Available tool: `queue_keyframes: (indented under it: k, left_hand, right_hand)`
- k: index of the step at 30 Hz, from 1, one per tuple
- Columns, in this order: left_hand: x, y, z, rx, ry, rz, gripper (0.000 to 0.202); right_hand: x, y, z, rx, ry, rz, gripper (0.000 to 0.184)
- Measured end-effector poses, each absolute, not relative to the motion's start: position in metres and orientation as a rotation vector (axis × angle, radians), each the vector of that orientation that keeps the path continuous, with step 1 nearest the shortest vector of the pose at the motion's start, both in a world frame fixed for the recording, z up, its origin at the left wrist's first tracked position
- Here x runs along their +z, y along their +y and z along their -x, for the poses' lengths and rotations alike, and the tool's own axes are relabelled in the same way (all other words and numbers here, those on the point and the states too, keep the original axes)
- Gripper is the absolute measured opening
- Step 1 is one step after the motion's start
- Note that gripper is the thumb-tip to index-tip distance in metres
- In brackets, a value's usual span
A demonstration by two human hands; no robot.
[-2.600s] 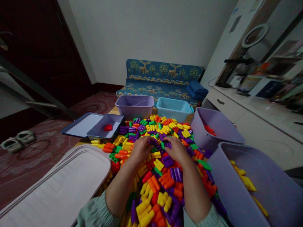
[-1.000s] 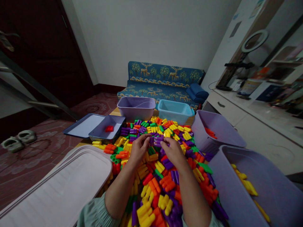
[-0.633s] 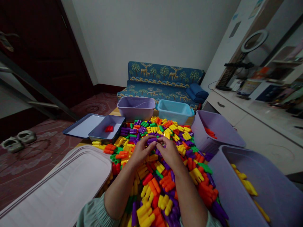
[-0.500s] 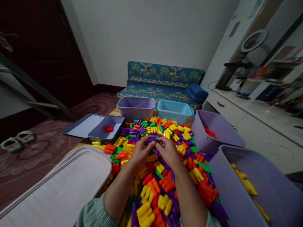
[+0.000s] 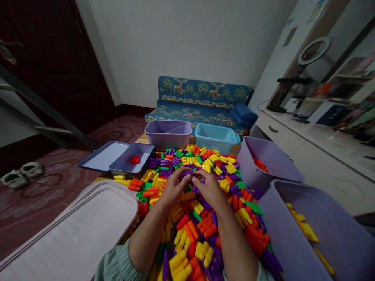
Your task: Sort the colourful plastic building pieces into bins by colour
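Observation:
A heap of plastic tube blocks in yellow, orange, red, purple and green covers the low table. Over its middle my left hand and my right hand meet, fingers curled round a bunch of purple blocks held between them. Both forearms lie across the heap.
Bins ring the heap: a purple bin and a blue bin at the back, a grey tray with red pieces at left, a purple bin with red blocks and a large purple bin with yellow blocks at right. A white lid lies front left.
Both hands drew together from flat on the heap, gathered purple blocks and lifted them slightly. In the last half second they have barely moved.

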State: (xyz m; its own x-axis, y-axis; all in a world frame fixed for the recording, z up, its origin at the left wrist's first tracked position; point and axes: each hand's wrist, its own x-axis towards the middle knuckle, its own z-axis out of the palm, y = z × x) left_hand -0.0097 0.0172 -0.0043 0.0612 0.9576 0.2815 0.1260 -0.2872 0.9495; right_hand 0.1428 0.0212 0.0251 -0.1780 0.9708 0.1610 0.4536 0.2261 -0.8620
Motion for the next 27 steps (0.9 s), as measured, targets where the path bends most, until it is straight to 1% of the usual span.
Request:
queue_keyframes:
  k: [8, 14, 21, 24, 27]
  left_hand:
    - [-0.006, 0.018, 0.009, 1.33, 1.078, -1.46, 0.037]
    - [-0.002, 0.016, 0.008, 1.345, 1.087, -1.44, 0.033]
    - [-0.001, 0.017, 0.009, 1.409, 1.171, -1.401, 0.035]
    - [-0.003, 0.018, 0.009, 1.428, 1.205, -1.389, 0.035]
    - [-0.005, 0.019, 0.009, 1.432, 1.213, -1.385, 0.035]
  right_hand:
    - [0.028, 0.02, -0.143, 0.89, -1.753, 1.304, 0.021]
    - [0.029, 0.022, -0.145, 0.879, -1.739, 1.289, 0.021]
    - [0.019, 0.032, -0.17, 0.55, -1.762, 1.462, 0.014]
    - [0.018, 0.035, -0.178, 0.462, -1.747, 1.533, 0.014]
    - [0.024, 0.032, -0.175, 0.405, -1.733, 1.501, 0.017]
